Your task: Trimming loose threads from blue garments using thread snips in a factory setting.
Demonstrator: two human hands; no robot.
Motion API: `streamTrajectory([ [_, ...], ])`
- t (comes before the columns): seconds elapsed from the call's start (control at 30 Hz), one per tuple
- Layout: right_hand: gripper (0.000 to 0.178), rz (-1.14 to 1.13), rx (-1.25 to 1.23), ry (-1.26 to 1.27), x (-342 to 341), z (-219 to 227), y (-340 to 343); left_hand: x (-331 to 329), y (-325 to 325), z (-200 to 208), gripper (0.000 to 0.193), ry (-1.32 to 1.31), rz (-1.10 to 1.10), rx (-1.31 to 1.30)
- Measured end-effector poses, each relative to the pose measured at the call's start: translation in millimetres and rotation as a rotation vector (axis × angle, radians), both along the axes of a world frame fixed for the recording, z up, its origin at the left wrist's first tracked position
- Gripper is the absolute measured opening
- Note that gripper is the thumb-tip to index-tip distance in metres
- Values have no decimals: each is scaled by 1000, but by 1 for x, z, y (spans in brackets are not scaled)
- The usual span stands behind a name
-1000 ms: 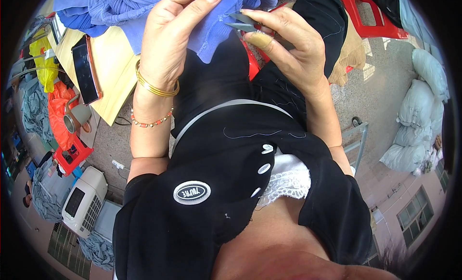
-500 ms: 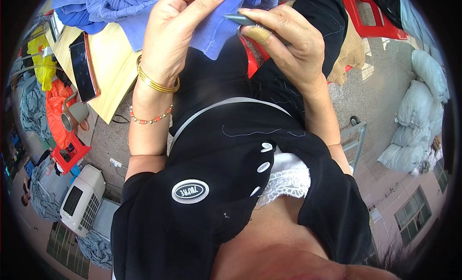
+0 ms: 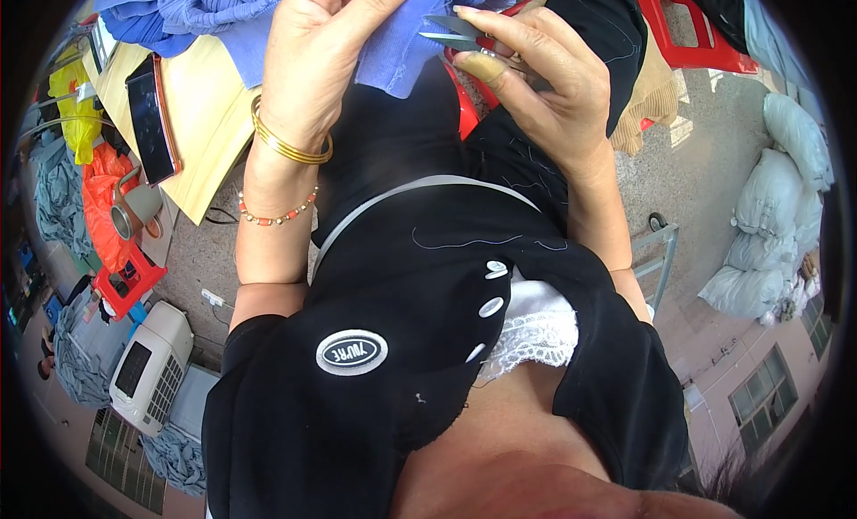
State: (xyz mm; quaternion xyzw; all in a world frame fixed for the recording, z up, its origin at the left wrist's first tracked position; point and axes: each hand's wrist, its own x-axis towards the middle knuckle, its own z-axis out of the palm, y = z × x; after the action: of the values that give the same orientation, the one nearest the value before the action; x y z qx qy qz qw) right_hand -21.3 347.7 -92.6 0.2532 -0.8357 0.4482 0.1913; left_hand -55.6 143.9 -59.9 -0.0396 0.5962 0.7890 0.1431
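My left hand [image 3: 326, 46] pinches the edge of a blue knit garment [image 3: 393, 68] at the top of the view; its fingertips are partly cut off by the frame. In my right hand [image 3: 553, 82] is a pair of thread snips [image 3: 451, 34], their two short blades spread apart and pointing left toward the cloth. A yellowish cover sits on my right thumb. The blades are close to the garment, but I cannot tell whether they touch it. More of the blue cloth lies bunched on the table to the left.
A phone [image 3: 153, 122] lies on the light wooden table [image 3: 210, 86]. Left of it are a yellow bag [image 3: 79, 108], an orange bag [image 3: 107, 198] and a grey mug [image 3: 136, 211]. A red stool [image 3: 692, 28] stands far right, with white sacks [image 3: 759, 224] piled beyond it.
The snips' blades have parted, from closed to spread. My right hand has shifted slightly right, while the left has moved up a little with the cloth.
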Motion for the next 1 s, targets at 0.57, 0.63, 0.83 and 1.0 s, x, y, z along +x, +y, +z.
streamTrajectory([
  [0.57, 39, 41, -56, -185, 2, 1, -1, -1, 1, -3, 8, -20, 2, 68],
  [0.63, 38, 33, -38, -210, 1, 2, -2, -1, -1, -5, 8, -22, -3, 81],
  [0.83, 36, 23, -116, -174, -2, -6, -3, 0, 0, -2, 14, -49, -1, 121],
  [1.0, 35, -45, -154, -130, -4, -4, -6, -3, -21, -25, 35, 53, -86, 33],
])
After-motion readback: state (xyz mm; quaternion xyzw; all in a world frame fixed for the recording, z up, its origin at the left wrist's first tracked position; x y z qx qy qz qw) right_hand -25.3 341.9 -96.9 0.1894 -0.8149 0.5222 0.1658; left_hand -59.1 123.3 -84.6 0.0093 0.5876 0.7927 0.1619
